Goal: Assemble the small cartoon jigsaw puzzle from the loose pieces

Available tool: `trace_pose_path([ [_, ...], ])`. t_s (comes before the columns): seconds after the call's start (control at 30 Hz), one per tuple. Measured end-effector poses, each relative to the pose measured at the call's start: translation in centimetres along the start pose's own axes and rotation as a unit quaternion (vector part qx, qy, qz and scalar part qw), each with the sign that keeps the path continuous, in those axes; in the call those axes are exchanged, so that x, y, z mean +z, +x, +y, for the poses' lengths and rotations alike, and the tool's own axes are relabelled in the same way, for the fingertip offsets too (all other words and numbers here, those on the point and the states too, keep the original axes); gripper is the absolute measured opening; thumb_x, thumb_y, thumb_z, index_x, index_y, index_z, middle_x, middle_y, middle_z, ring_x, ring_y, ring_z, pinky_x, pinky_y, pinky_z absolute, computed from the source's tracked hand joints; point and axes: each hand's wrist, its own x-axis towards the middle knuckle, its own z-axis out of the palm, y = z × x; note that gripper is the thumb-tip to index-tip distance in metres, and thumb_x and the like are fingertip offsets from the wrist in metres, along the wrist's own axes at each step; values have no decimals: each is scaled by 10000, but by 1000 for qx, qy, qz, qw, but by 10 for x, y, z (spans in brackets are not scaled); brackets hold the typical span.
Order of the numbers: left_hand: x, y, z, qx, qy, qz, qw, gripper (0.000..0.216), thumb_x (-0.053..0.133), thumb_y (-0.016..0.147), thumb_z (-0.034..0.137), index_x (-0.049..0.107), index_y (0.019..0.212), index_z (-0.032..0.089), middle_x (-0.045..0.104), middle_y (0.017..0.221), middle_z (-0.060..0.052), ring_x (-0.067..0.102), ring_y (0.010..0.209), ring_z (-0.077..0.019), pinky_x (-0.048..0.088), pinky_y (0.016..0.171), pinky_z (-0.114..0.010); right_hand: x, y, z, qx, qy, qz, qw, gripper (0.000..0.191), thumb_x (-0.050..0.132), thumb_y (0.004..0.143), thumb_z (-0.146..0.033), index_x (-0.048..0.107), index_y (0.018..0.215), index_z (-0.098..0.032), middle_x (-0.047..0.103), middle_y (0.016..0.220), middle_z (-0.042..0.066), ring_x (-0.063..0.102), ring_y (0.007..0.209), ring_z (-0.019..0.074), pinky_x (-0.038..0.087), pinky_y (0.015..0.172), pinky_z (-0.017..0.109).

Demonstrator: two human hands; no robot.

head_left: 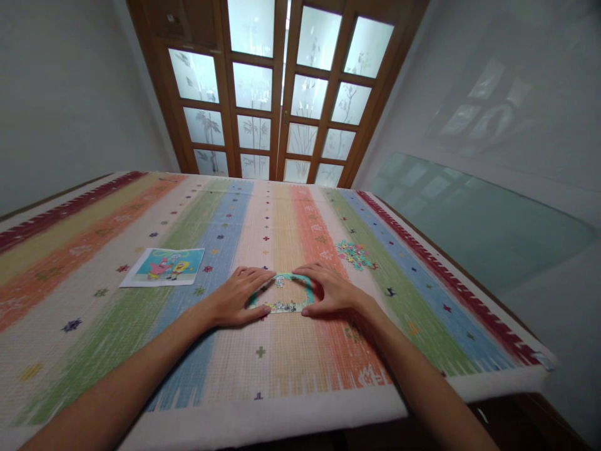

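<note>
A partly joined jigsaw puzzle (285, 307) lies flat on the cloth in front of me. Its pieces form a rectangular frame, with the striped cloth showing through the middle. My left hand (238, 297) curves round the left end, thumb at the near corner and fingers at the far one. Round the right end, my right hand (330, 290) grips the same way, thumb near and fingertips on the far edge. The fingers hide parts of both ends. To the right beyond my right hand is a loose heap of puzzle pieces (357, 255).
A printed cartoon picture (164, 267) lies to the left beyond my left hand. The bed-like surface wears a striped, patterned cloth (260, 369). Wooden doors with frosted panes (253, 88) stand at the far end, and a pale wall (516, 125) runs along the right.
</note>
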Motion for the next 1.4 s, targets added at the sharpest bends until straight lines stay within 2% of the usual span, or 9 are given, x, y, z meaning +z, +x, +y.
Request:
trace_pose_path([
  [0.2, 1, 1, 0, -10, 0, 12, 1000, 623, 500, 1013, 573, 425, 1497, 189, 598, 1420, -156, 549, 1292, -335, 414, 1087, -516, 0, 0, 7, -12, -14, 12, 1000, 825, 871, 720, -536, 581, 1428, -226, 618, 1392, 126, 543, 1271, 314, 422, 1098, 507],
  [0.3, 0, 1, -3, -26, 17, 33, 999, 509, 423, 1061, 503, 453, 1459, 186, 610, 1385, -153, 561, 1259, -316, 440, 1060, -507, -4, -1, 24, 12, -75, 63, 995, 605, 815, 809, -501, 659, 1324, -226, 666, 1322, 119, 576, 1224, 302, 422, 1088, 490],
  [0.4, -2, 1, -8, -40, 46, 65, 996, 416, 370, 1085, 407, 493, 1407, 174, 635, 1307, -148, 584, 1184, -299, 468, 1021, -494, -14, -6, 46, 119, -171, 158, 965, 303, 712, 899, -406, 738, 1140, -225, 712, 1183, 107, 615, 1113, 288, 440, 1038, 465],
  [0.43, -2, 1, -9, -48, 58, 77, 994, 396, 361, 1084, 380, 512, 1383, 168, 644, 1263, -146, 592, 1151, -296, 478, 1005, -488, -18, -9, 54, 151, -188, 180, 954, 270, 668, 923, -376, 744, 1121, -209, 710, 1158, 124, 613, 1092, 303, 439, 1020, 484],
  [0.5, -4, 0, -14, -70, 79, 97, 990, 370, 347, 1077, 332, 546, 1333, 153, 650, 1164, -143, 607, 1075, -288, 500, 967, -469, -27, -16, 66, 212, -212, 217, 929, 298, 590, 952, -334, 743, 1144, -165, 691, 1161, 173, 589, 1094, 347, 432, 989, 517],
  [0.63, -2, -2, -22, -117, 101, 116, 981, 314, 362, 1039, 247, 576, 1248, 152, 636, 1067, -135, 616, 998, -282, 518, 929, -456, -37, -29, 84, 331, -241, 266, 873, 379, 463, 990, -305, 746, 1178, -137, 666, 1158, 199, 545, 1108, 371, 437, 941, 518],
  [0.8, 4, -2, -28, -149, 102, 86, 980, 288, 355, 992, 174, 592, 1153, 154, 629, 1035, -140, 614, 1004, -301, 518, 929, -473, -39, -39, 99, 397, -241, 213, 860, 420, 413, 1000, -261, 740, 1256, -204, 627, 1270, 189, 513, 1166, 385, 445, 933, 549],
  [0.93, 4, -2, -28, -158, 103, 70, 980, 270, 359, 1001, 182, 599, 1124, 173, 613, 1011, -122, 612, 987, -290, 517, 923, -447, -39, -43, 105, 403, -241, 199, 860, 418, 420, 998, -251, 745, 1260, -252, 630, 1291, 172, 519, 1157, 382, 448, 935, 550],
  [1.4, 4, -2, -27, -155, 107, 71, 980, 299, 349, 1002, 180, 596, 1170, 157, 623, 1024, -137, 614, 994, -296, 521, 930, -464, -46, -50, 111, 424, -257, 188, 848, 367, 469, 975, -258, 779, 1172, -250, 634, 1252, 158, 516, 1168, 372, 448, 939, 538],
])
